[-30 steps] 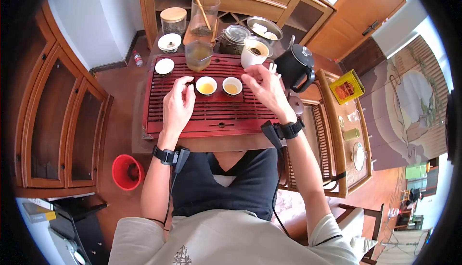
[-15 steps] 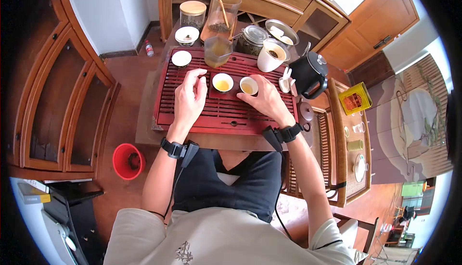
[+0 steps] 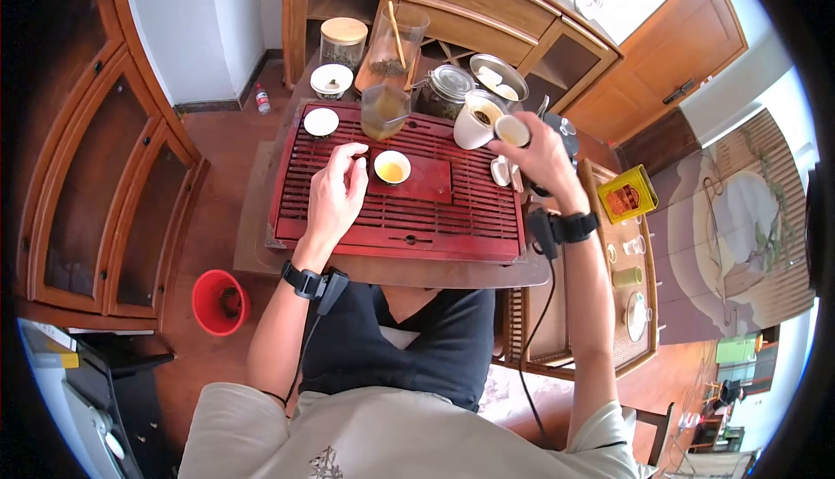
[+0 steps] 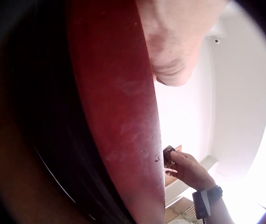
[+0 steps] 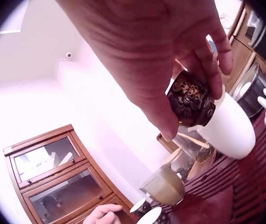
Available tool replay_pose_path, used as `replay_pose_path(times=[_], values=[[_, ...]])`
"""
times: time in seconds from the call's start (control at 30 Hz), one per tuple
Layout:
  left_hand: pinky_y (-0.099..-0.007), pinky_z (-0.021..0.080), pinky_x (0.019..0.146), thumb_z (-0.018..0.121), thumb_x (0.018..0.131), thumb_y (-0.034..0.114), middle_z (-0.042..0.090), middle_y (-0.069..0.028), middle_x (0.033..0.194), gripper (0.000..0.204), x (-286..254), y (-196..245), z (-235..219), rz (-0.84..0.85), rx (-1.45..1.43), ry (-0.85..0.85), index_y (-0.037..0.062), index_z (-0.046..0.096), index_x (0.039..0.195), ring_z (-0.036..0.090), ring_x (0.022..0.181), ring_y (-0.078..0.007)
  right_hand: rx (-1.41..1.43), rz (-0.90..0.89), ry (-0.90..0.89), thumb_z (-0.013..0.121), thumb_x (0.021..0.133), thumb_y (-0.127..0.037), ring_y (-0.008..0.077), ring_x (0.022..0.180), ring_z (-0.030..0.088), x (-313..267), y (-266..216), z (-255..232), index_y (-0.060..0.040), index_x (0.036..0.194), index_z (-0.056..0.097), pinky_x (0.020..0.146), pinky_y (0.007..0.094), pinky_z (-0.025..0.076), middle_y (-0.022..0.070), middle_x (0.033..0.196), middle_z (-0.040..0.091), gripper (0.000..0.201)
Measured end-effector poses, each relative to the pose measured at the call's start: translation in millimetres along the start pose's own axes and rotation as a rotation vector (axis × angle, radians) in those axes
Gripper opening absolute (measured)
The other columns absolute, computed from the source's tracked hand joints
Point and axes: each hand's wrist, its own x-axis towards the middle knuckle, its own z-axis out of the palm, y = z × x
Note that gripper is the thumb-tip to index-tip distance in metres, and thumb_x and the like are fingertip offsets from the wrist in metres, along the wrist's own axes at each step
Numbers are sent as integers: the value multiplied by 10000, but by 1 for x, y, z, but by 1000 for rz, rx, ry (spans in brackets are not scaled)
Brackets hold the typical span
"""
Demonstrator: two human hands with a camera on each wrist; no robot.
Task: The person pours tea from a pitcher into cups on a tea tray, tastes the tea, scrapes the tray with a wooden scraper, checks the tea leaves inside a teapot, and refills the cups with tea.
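Note:
In the head view the right hand (image 3: pixel 541 159) holds a small cup (image 3: pixel 512 130), raised and tilted beside the white cup with dark contents (image 3: pixel 475 123). The right wrist view shows the cup's dark patterned outside (image 5: pixel 189 99) pinched between thumb and fingers, next to the white cup (image 5: pixel 231 128). The left hand (image 3: pixel 337 196) hovers over the red slatted tray (image 3: pixel 400 239), fingers loosely bent and holding nothing, just left of a cup of yellow liquid (image 3: pixel 392 167). Red tray wall (image 4: pixel 119 112) fills much of the left wrist view.
A glass pitcher (image 3: pixel 384 112) and a white-topped cup (image 3: pixel 321 122) stand at the tray's back left. Behind are lidded jars (image 3: pixel 343 43), a white bowl (image 3: pixel 331 81) and a metal bowl (image 3: pixel 498 77). A dark kettle (image 3: pixel 561 136) stands beyond the right hand.
The right hand has gripped the right-hand cup, lifted it off the tray and carried it back and right to the white cup. The left hand stays near the other cup.

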Motion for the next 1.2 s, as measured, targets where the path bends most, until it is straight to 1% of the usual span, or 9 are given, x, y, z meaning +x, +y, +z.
replay_pose_path(times=[0.17,0.3,0.47,0.6,0.7,0.8,0.97,1.1,1.2], values=[[-323,425,526,563,938,46,546,-105,641,188,0,-4,3,67,-25,49,34,562,1126,522,520,-193,-134,-9,14,791,727,-358,350,990,668,38,16,-18,9,1160,603,866,413,518,233,1031,683,598],[-318,432,533,561,933,33,558,-111,649,180,1,-7,5,76,-61,83,30,565,1113,530,525,-192,-248,-128,11,783,717,-333,373,993,648,59,23,-12,-11,1158,607,888,425,503,220,1012,689,573],[-309,434,534,559,932,28,561,-113,641,168,1,-6,2,17,-55,70,29,570,1100,533,526,-180,-615,-229,4,732,742,-208,318,1079,579,60,14,-1,-157,1161,636,892,448,462,140,1087,628,433],[-307,439,537,553,938,29,585,-119,655,163,1,-7,2,-5,-66,59,27,569,1100,548,534,-177,-734,-354,91,715,736,-121,300,1075,528,61,15,6,-160,1209,614,866,439,436,111,1053,565,486],[-309,445,542,547,942,32,599,-127,666,160,1,-6,3,20,-82,75,26,569,1100,560,538,-180,-772,-411,150,646,799,-134,268,1078,536,59,14,6,-187,1164,639,871,424,431,101,1067,573,369],[-313,451,547,544,943,32,606,-132,671,159,0,-3,2,10,-78,75,27,568,1100,571,543,-184,-705,-470,252,670,774,-120,278,1070,545,50,13,3,-167,1177,628,863,421,433,107,1075,577,407],[-313,452,547,544,943,27,603,-127,671,161,0,-3,0,-8,-55,55,27,567,1102,567,544,-183,-205,-294,257,762,731,-144,344,1056,561,19,2,-4,-68,1218,560,908,437,450,161,1111,574,533],[-307,446,544,548,940,18,589,-114,663,166,0,1,-1,-27,-50,34,26,568,1105,561,552,-168,-37,-232,163,803,732,-231,357,1053,591,-19,-3,13,24,1168,572,923,408,475,220,1105,603,556],[-299,440,544,547,939,14,575,-105,656,164,0,0,-1,11,-32,51,21,567,1102,553,553,-154,82,-118,-20,811,725,-271,355,1018,618,-35,1,40,33,1133,599,921,409,487,219,1071,634,551]])
